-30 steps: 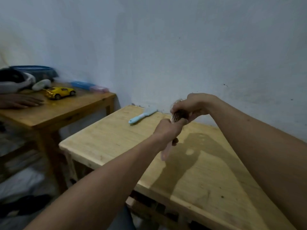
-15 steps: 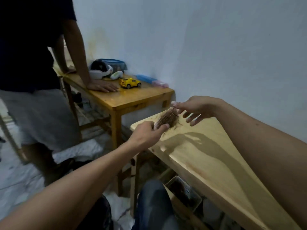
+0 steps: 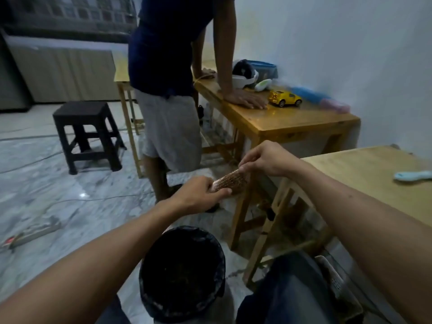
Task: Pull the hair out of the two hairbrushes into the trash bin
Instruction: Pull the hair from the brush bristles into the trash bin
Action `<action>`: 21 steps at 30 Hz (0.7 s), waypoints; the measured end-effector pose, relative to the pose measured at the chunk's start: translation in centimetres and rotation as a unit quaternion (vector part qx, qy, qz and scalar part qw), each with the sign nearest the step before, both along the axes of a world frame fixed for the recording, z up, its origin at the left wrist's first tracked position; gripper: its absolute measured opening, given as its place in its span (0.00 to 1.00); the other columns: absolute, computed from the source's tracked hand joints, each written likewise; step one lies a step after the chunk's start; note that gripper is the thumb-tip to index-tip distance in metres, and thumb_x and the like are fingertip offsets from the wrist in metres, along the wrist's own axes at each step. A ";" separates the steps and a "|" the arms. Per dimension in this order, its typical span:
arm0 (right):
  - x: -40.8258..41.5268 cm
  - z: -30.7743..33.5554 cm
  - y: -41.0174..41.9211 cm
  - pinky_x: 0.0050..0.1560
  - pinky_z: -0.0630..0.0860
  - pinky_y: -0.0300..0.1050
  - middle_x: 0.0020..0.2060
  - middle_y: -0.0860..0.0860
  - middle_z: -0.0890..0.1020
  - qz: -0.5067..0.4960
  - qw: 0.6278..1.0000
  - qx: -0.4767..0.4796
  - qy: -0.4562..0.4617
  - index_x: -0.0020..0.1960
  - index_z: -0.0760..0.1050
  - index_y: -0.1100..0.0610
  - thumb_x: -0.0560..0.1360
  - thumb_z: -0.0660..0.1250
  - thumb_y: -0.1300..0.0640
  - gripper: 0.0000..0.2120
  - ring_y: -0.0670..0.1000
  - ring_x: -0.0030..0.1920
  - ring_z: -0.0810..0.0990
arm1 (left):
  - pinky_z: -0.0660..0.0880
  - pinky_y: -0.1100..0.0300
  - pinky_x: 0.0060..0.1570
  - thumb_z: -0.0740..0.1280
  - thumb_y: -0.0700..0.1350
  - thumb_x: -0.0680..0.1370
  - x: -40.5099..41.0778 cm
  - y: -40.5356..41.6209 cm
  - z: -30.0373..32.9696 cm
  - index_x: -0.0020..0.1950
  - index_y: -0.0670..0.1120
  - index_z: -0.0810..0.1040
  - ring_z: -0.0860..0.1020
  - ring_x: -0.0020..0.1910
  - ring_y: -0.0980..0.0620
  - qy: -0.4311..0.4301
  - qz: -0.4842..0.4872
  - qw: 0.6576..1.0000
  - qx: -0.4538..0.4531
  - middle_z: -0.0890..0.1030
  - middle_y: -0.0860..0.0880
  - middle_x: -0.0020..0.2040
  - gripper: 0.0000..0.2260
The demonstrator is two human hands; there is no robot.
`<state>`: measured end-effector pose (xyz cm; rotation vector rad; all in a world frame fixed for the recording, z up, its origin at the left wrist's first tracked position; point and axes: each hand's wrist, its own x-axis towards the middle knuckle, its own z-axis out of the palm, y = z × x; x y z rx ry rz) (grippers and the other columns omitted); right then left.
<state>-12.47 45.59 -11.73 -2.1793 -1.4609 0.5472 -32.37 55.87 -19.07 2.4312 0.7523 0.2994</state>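
Marble floor (image 3: 70, 195) lies below both hands. Left fingers (image 3: 216, 194) clench one end of the brush (image 3: 230, 182); right fingers (image 3: 244, 166) pinch its far end. It hangs above the floor, past the black-lined bin (image 3: 182, 272). Another brush (image 3: 412, 176) lies on the counter (image 3: 364, 174).

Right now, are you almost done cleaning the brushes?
Not yet. Some hair already seems to lie in the black trash bin. The left hand holds the brown hairbrush while the right hand pinches its far end. The blue hairbrush waits on the table.
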 end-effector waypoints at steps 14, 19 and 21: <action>-3.4 -11.3 6.2 0.39 0.83 0.43 0.42 0.51 0.87 -0.047 0.994 -0.095 0.019 0.45 0.87 0.55 0.76 0.75 0.50 0.08 0.49 0.41 0.85 | 0.64 0.55 0.31 0.61 0.66 0.78 -10.3 2.1 -9.9 0.41 0.50 0.68 0.72 0.32 0.48 0.122 0.058 0.987 0.090 0.70 0.52 0.33 0.20; -3.7 -12.6 7.3 0.53 0.81 0.54 0.46 0.52 0.85 -0.129 0.983 -0.124 -0.052 0.46 0.85 0.55 0.78 0.72 0.46 0.12 0.55 0.47 0.84 | 0.63 0.55 0.29 0.60 0.67 0.77 -12.8 2.4 -11.7 0.36 0.53 0.63 0.70 0.28 0.52 0.129 0.067 0.988 0.060 0.70 0.52 0.30 0.21; -3.5 -12.5 7.2 0.53 0.79 0.54 0.49 0.56 0.83 -0.164 0.973 -0.120 -0.107 0.50 0.83 0.59 0.80 0.68 0.47 0.14 0.59 0.51 0.82 | 0.64 0.55 0.29 0.61 0.67 0.77 -14.1 2.6 -11.9 0.36 0.53 0.63 0.70 0.29 0.51 0.148 0.076 0.984 0.058 0.71 0.52 0.31 0.21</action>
